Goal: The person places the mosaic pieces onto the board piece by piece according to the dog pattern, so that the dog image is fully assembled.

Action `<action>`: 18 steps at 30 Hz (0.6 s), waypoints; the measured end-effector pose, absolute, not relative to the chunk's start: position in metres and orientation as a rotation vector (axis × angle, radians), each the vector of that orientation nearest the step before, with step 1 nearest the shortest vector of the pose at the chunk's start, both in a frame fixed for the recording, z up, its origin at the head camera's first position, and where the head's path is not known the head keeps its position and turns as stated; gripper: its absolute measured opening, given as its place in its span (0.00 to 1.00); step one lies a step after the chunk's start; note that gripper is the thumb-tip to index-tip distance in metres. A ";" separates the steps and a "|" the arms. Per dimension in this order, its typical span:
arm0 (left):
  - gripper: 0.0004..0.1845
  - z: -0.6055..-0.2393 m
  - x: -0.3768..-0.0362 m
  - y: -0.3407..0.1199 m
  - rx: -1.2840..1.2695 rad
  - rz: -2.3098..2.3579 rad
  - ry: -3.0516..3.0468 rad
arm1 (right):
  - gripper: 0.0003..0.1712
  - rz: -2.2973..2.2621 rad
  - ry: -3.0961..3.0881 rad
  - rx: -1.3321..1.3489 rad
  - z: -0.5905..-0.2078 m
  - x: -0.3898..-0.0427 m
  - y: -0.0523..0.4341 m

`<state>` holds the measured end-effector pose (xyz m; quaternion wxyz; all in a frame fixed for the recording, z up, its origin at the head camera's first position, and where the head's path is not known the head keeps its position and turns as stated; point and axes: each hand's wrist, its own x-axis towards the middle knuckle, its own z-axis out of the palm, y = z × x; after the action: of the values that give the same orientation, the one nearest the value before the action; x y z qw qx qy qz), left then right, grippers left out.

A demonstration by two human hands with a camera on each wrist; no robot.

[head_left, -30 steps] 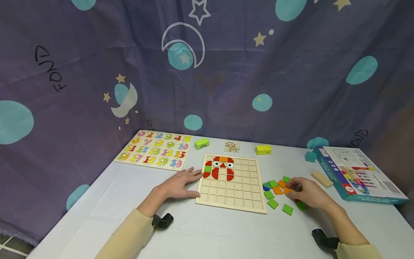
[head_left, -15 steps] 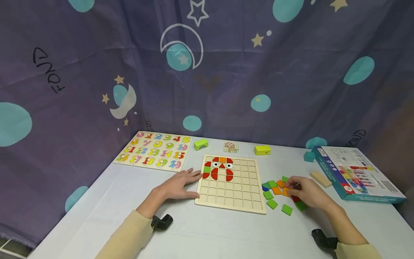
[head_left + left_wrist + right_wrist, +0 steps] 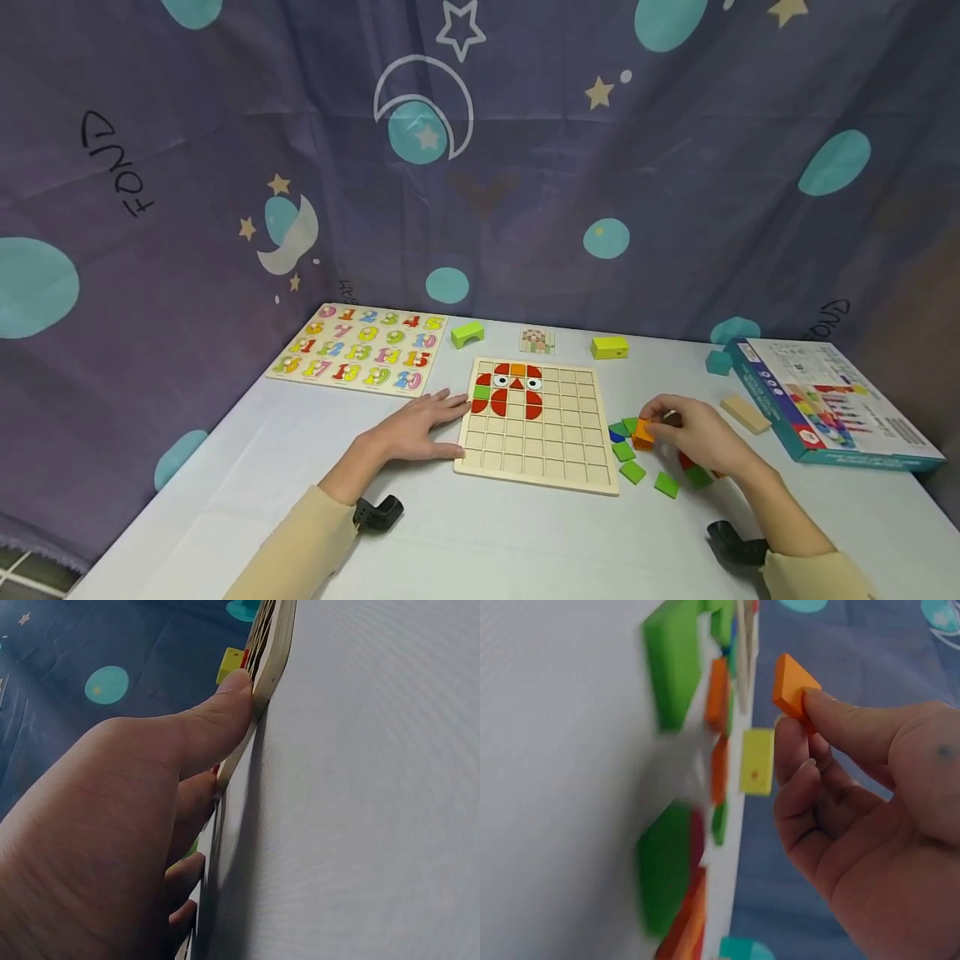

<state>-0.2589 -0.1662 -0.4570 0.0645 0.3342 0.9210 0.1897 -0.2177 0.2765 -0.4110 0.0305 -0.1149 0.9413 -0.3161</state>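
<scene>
Orange and flat, a square-cornered tile (image 3: 791, 682) is pinched between the thumb and fingers of the right hand (image 3: 697, 433), raised over the loose tiles (image 3: 666, 485) to the right of the board (image 3: 532, 458). The left hand (image 3: 420, 427) lies with fingers spread and loosely extended, touching the board's left edge. Pale wood, the board is divided into square cells; toward its upper left sit red rounded pieces (image 3: 534, 406) and a green square (image 3: 482, 392). The white cloth (image 3: 375, 787) beneath shows a fine weave up close.

The right hand covers part of the pile, and the nearest tiles blur in the right wrist view. The left wrist view catches the board edge-on, hiding its cells. The small card's (image 3: 537, 341) picture is hard to make out; both sleeves (image 3: 292, 542) are cut off.
</scene>
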 end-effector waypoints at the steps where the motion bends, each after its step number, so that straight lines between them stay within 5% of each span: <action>1: 0.44 -0.457 -0.259 -0.166 1.011 0.578 2.777 | 0.09 -0.985 2.899 -0.354 -0.410 -0.219 0.272; 18: 0.43 -0.454 -0.257 -0.166 1.030 0.615 2.769 | 0.03 -1.127 2.811 -0.587 -0.403 -0.250 0.197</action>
<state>-0.2573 -0.1657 -0.4541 0.0621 0.3407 0.9158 0.2035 -0.2497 0.1971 -0.4031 0.0282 -0.1903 0.9109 -0.3650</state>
